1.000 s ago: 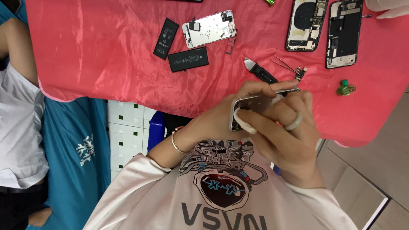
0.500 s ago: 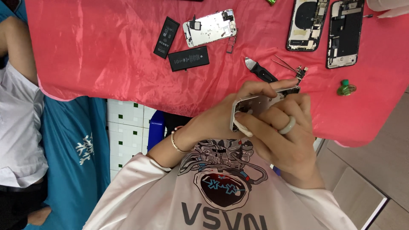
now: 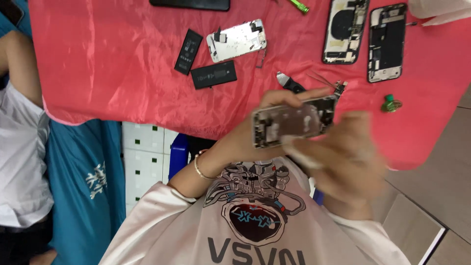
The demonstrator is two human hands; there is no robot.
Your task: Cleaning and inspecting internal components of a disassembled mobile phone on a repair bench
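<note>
My left hand [image 3: 248,140], with a thin bracelet on the wrist, is raised in front of my chest and grips an opened phone chassis [image 3: 294,121] with bare metal and small parts inside. My right hand [image 3: 351,157] is motion-blurred at the chassis's right end. One pale-tipped finger lies along its lower edge. The chassis is held lengthwise just over the near edge of the red cloth [image 3: 122,64] that covers the table.
On the cloth lie two black batteries [image 3: 189,45] [image 3: 213,74], a detached screen plate [image 3: 236,40], two opened phones [image 3: 346,30] [image 3: 386,43], tweezers [image 3: 321,78], a black pry tool [image 3: 289,82] and a small green piece [image 3: 391,103]. Another person in white [image 3: 22,162] sits at the left.
The chassis has turned more face-up and is more exposed. My right hand has slid off its top toward the right and lower edge, and is now blurred.
</note>
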